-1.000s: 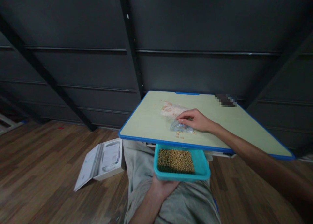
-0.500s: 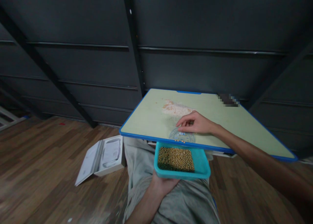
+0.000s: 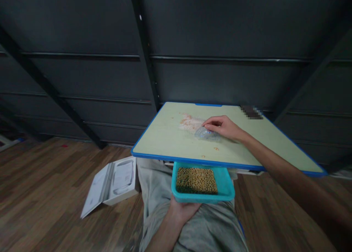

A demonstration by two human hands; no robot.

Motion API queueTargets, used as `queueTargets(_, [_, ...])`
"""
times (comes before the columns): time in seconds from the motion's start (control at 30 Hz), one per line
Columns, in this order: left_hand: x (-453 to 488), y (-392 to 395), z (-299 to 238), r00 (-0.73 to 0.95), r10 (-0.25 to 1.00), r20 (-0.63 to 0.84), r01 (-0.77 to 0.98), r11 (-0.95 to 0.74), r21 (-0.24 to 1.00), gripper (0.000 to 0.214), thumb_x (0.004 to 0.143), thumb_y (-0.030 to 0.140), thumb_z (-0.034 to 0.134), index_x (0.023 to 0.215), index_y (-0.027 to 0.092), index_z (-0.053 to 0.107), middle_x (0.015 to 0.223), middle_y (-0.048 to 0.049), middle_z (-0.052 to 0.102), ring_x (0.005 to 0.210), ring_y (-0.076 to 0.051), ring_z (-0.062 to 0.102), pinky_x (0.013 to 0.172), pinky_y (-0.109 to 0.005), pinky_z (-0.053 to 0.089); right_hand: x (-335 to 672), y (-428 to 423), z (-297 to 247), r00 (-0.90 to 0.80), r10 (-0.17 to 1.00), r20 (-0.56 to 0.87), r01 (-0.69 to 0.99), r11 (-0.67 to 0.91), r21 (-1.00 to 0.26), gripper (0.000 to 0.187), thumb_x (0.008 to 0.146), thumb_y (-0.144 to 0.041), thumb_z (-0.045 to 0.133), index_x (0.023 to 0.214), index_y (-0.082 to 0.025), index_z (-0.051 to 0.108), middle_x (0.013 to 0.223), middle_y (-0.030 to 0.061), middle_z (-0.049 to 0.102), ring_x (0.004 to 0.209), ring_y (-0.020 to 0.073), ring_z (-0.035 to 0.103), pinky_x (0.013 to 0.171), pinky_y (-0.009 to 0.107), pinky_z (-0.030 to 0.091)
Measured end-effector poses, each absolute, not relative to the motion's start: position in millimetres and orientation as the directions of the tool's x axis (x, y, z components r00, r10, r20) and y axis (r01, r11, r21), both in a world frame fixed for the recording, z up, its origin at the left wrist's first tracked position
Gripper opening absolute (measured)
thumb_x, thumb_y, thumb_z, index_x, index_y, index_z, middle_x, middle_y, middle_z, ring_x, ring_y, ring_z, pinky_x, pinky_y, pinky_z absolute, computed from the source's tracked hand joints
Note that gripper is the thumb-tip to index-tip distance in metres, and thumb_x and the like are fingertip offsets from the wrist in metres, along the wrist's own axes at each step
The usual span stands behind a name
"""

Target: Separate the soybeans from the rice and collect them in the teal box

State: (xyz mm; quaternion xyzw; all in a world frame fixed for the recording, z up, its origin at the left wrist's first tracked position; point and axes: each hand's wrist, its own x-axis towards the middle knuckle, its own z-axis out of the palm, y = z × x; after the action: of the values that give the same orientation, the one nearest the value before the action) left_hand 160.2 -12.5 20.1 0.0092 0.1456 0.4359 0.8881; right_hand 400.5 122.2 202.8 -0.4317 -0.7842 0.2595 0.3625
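My left hand (image 3: 183, 210) holds a teal tray (image 3: 228, 188) full of yellowish beans (image 3: 196, 180) from below, just under the near edge of a pale green table with a blue rim (image 3: 170, 155). My right hand (image 3: 223, 127) rests on the table with fingers pressed on a clear plastic protractor (image 3: 205, 134), beside a pile of pale grains (image 3: 189, 123). A couple of loose beans (image 3: 216, 148) lie on the table near the front edge.
An open white box (image 3: 115, 182) lies on the wooden floor at the left. My lap in grey trousers (image 3: 209, 230) is under the tray. A dark panelled wall with slanted metal beams (image 3: 145, 50) stands behind the table.
My right hand has drawn the protractor back from the table's front edge to the grain pile. Most loose beans near the edge are gone. The tray has stayed under the edge.
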Motion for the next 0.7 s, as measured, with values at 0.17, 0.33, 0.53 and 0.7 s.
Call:
queueTargets(0.17, [158, -12, 18, 0.561, 0.776, -0.289, -0.775, 0.615, 0.146, 0.046, 0.104, 0.024, 0.038, 0.142, 0.031, 0.063, 0.127, -0.0085, 0.079, 0.106, -0.029, 0.076, 0.109, -0.056, 0.05, 425, 134, 206, -0.255, 0.831, 0.494, 0.608, 0.535, -0.586, 0.028, 0.095, -0.043, 0.064, 0.091, -0.019, 0.076, 0.09, 0.0085, 0.075, 0.078, 0.0208, 0.063, 0.069, 0.035, 0.047])
queueTargets(0.33, [157, -14, 23, 0.568, 0.774, -0.28, -0.769, 0.62, 0.157, 0.044, 0.104, 0.026, 0.041, 0.142, 0.033, 0.063, 0.128, -0.0072, 0.079, 0.11, -0.029, 0.074, 0.107, -0.055, 0.052, 441, 138, 202, -0.272, 0.812, 0.517, 0.699, 0.536, -0.474, 0.024, 0.094, -0.038, 0.06, 0.086, -0.019, 0.072, 0.084, 0.0075, 0.074, 0.076, 0.0215, 0.063, 0.068, 0.034, 0.045])
queueTargets(0.53, [157, -13, 26, 0.592, 0.77, -0.239, -0.762, 0.631, 0.148, 0.042, 0.103, 0.027, 0.047, 0.14, 0.032, 0.064, 0.123, -0.0065, 0.081, 0.109, -0.029, 0.075, 0.109, -0.054, 0.052, 466, 153, 195, -0.102, 0.799, 0.592, 0.831, 0.395, -0.391, 0.021, 0.093, -0.032, 0.057, 0.09, -0.018, 0.072, 0.087, 0.0091, 0.074, 0.076, 0.0226, 0.064, 0.068, 0.034, 0.044])
queueTargets(0.7, [155, -13, 24, 0.578, 0.758, -0.303, -0.748, 0.641, 0.175, 0.044, 0.102, 0.023, 0.044, 0.14, 0.03, 0.065, 0.122, -0.0078, 0.082, 0.11, -0.027, 0.076, 0.111, -0.052, 0.051, 486, 161, 190, -0.12, 0.836, 0.536, 0.807, 0.396, -0.437, 0.025, 0.091, -0.037, 0.058, 0.085, -0.017, 0.071, 0.084, 0.0089, 0.074, 0.076, 0.0227, 0.063, 0.071, 0.034, 0.045])
